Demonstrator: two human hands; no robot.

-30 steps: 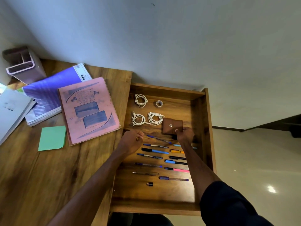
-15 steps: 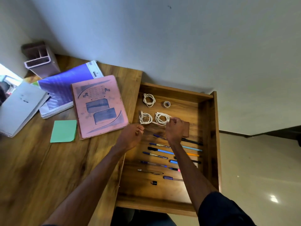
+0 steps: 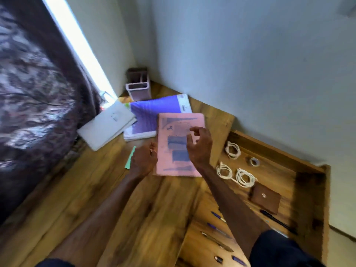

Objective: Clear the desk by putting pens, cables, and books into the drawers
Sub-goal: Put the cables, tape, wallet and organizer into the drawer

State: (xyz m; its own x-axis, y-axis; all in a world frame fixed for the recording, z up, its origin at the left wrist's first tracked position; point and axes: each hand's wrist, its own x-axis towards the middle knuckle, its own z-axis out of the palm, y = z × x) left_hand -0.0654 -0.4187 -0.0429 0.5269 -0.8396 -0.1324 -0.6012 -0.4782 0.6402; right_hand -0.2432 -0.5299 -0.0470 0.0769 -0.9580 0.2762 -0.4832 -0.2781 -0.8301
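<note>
- Over the pink book (image 3: 180, 130), which lies flat on the desk (image 3: 115, 209), we hold our right hand (image 3: 199, 145) with the thumb and fingers spread and loosely bent; it grasps nothing, and we cannot tell whether any fingertip touches the cover.
- At the book's left edge sits our left hand (image 3: 143, 161), back towards us, fingertips right at the edge. The blur keeps us from telling whether it grips the book or only rests beside it.
- Under that hand a green note (image 3: 129, 159) shows on the desk.
- Behind the pink book a purple book (image 3: 150, 112) lies partly beneath it, and a white book (image 3: 107, 126) lies to its left, by the curtain (image 3: 28, 112).
- A pen holder (image 3: 137, 87) stands in the far corner against the wall.
- To the right, the drawer (image 3: 308, 199) stands open. It holds three coiled white cables (image 3: 245, 177), a small roll of tape (image 3: 254, 161) and a brown pouch (image 3: 266, 198).
- Nearer to us in the drawer several pens (image 3: 217, 227) lie side by side, partly hidden by our right forearm; a black pen (image 3: 275, 220) lies just beside the pouch.
</note>
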